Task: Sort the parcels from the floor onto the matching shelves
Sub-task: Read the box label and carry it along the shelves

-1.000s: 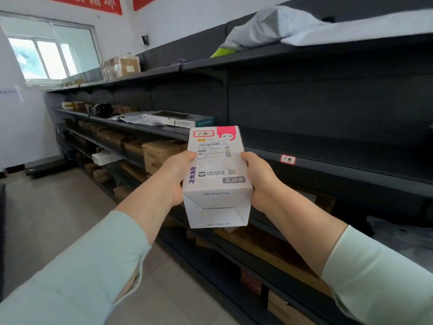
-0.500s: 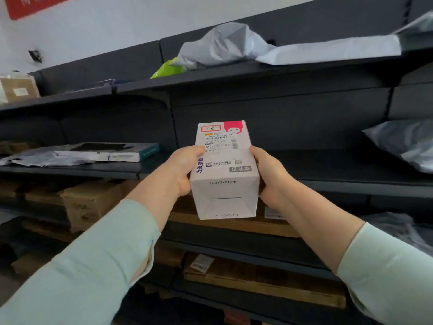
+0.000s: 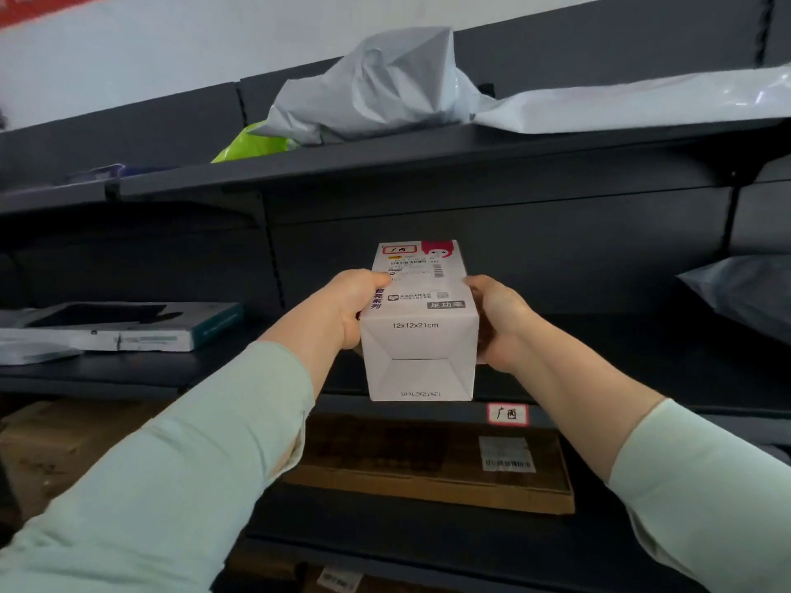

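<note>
A white carton parcel (image 3: 419, 336) with a shipping label and a pink corner is held lengthwise between my two hands. My left hand (image 3: 349, 308) grips its left side and my right hand (image 3: 498, 323) grips its right side. The box is level with the dark middle shelf (image 3: 620, 378), its far end over the shelf board; whether it rests on the board is unclear. A small red-framed label (image 3: 507, 414) sits on the shelf's front edge just below and right of the box.
A flat teal-edged box (image 3: 141, 327) lies on the same shelf to the left, a grey mailer bag (image 3: 744, 293) to the right. Grey, white and green bags (image 3: 376, 92) fill the top shelf. Flat brown cartons (image 3: 428, 468) lie on the shelf below.
The view has swung right and closer to the shelves. Both hands have carried the white box forward to the middle shelf, above the red-framed label.
</note>
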